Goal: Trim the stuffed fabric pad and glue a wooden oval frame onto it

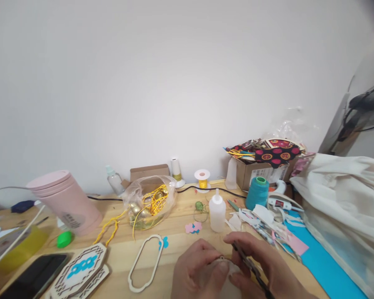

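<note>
My left hand [193, 265] is closed on a pale, whitish piece [216, 276] at the bottom centre, with a small wooden loop at its top edge. The lower part of that piece runs out of view. My right hand [268, 259] has its fingers curled round a slim dark metal tool [251, 268], slanting across the palm; its exact kind is blurred. The right fingertips come close to the pale piece. Just beyond the hands stands a white squeeze bottle [217, 214], with pink and blue paper cut-outs [193, 227] beside it. A wooden oval frame [131, 275] lies to the left.
At left are decorated panels [81, 270], a phone [34, 276] and a pink tumbler [68, 203]. A plastic bag [171, 199] holds yellow cord. A teal thread cone [257, 194], paper scraps [263, 214], a glue gun [280, 203] and white cloth [345, 187] crowd the right.
</note>
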Demonstrator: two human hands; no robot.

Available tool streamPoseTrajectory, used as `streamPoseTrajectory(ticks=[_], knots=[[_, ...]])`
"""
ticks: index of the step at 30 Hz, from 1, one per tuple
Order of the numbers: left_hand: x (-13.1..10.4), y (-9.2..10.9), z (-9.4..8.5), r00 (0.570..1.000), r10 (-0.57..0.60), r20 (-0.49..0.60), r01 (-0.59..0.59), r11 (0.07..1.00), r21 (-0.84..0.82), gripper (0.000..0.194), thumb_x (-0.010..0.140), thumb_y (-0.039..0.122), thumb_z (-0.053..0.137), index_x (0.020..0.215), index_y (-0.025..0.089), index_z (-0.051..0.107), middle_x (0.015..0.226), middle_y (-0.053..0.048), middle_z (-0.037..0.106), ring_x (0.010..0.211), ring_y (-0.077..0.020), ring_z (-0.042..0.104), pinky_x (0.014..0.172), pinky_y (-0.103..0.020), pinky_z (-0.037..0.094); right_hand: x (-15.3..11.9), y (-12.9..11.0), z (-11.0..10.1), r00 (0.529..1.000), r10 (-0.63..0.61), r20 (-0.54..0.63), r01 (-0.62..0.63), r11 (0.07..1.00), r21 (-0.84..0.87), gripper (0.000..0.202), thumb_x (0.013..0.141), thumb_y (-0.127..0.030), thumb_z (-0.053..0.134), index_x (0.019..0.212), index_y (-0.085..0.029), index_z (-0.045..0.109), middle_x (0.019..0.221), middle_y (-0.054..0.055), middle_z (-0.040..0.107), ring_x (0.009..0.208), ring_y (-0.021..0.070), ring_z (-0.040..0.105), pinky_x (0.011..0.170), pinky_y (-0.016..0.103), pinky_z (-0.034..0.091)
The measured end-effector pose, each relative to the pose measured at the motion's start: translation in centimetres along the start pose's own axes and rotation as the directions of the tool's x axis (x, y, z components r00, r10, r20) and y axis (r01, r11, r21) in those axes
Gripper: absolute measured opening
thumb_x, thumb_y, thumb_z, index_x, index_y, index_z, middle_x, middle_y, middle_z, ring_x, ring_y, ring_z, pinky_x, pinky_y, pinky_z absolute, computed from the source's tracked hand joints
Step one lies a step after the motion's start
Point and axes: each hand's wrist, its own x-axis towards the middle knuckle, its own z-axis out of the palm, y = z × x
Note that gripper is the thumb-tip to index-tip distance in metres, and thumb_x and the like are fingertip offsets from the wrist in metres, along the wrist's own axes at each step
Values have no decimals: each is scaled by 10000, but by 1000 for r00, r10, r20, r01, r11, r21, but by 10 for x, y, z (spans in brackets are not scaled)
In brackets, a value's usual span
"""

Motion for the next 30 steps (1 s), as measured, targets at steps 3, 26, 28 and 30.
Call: streamPoseTrajectory(ticks=[3,26,28,30], knots=[[0,2,3,998,-48,-27,48,999,-21,152,692,312,589,635,185,649,626,-25,587,618,-167,564,585,-254,410,0,4,3,999,47,18,-47,998,50,361,672,-231,617,1025,-253,543,699,7,578,587,148,532,510,245,432],[5,12,1,993,-84,85,85,996,-13,266,791,333,484,672,182,668,672,-30,603,651,-157,555,596,-236,396,2,2,1,987,147,58,-155,972,176,419,654,-169,603,1054,-250,508,723,-8,534,621,140,525,545,245,431],[5,14,0,981,-157,110,162,986,-39,289,814,346,444,753,181,673,704,-26,618,682,-160,560,604,-232,398,6,-3,-2,972,225,71,-236,943,236,417,649,-151,604,1043,-243,502,686,-30,511,587,120,509,552,235,427],[5,15,-2,971,-226,82,232,970,-74,312,826,363,416,821,178,668,718,-24,632,704,-167,568,623,-235,412,9,-9,-5,951,304,64,-309,906,289,408,635,-139,608,1019,-232,507,649,-47,492,568,107,489,537,218,413]])
